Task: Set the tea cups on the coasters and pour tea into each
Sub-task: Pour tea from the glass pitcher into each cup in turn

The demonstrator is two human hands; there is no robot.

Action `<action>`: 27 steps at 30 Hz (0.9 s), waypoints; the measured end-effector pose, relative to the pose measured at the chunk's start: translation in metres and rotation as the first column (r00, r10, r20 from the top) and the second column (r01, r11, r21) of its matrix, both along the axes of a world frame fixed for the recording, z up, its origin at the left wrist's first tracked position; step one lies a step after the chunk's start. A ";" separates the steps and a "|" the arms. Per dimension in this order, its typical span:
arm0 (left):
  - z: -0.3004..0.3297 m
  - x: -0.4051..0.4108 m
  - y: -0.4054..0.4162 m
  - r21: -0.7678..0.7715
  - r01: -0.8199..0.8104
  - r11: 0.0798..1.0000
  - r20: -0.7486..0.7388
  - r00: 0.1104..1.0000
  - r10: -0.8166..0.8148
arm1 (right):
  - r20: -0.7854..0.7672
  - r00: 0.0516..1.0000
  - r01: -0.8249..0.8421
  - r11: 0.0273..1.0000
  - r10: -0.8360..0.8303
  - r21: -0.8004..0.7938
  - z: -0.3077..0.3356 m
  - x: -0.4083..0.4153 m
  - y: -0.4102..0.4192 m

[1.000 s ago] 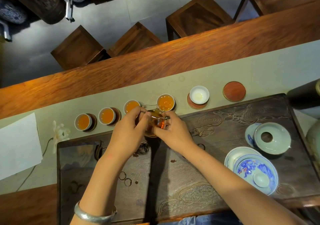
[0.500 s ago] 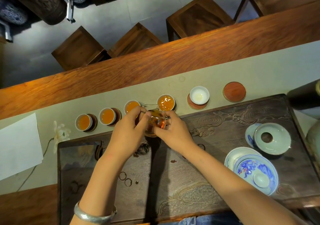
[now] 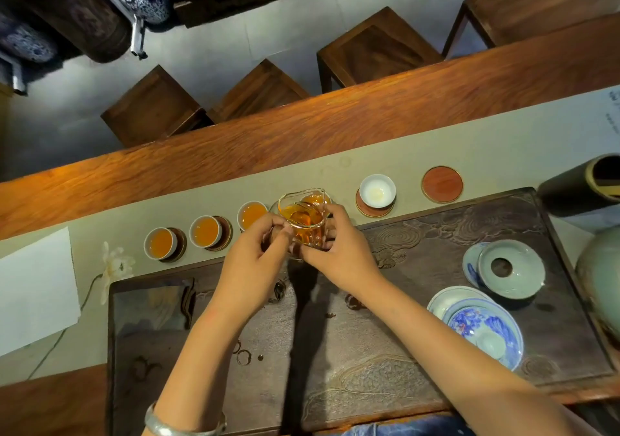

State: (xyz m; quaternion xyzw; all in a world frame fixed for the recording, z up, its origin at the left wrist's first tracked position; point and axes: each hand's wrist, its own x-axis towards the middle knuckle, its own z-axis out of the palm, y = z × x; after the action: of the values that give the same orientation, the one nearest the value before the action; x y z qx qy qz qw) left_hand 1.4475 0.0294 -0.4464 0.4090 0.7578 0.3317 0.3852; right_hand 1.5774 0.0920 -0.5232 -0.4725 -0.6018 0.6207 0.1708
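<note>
Left hand (image 3: 255, 261): fingers curled on glass pitcher (image 3: 303, 222)
Right hand (image 3: 339, 251): gripping it too
Empty cup (image 3: 377, 190): on coaster (white inside)

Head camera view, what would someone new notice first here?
Both hands, left hand and right hand, grip a glass pitcher of amber tea at centre. Behind runs a row of cups, three filled, one empty white cup, and a bare coaster at far right.

Both hands, left hand (image 3: 250, 262) and right hand (image 3: 339, 251), are lifting the clear glass pitcher of amber tea (image 3: 303, 222) higher, now hiding the fourth filled cup.
</note>
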 end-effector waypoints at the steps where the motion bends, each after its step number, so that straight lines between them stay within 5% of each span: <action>1: 0.001 0.002 0.001 0.005 0.000 1.000 0.010 1.000 0.000 | -0.005 1.000 0.008 1.000 -0.008 0.018 0.000 0.002 0.000; 27: 0.004 0.057 0.047 -0.037 0.155 0.987 -0.050 0.986 -0.156 | -0.026 0.979 0.199 0.979 -0.201 -0.048 -0.003 0.060 0.021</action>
State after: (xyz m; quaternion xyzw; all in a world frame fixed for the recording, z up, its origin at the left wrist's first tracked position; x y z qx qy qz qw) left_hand 1.5041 0.0762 -0.4422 0.4691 0.7389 0.2770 0.3965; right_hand 1.6373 0.1126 -0.5266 -0.5249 -0.5346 0.6209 0.2308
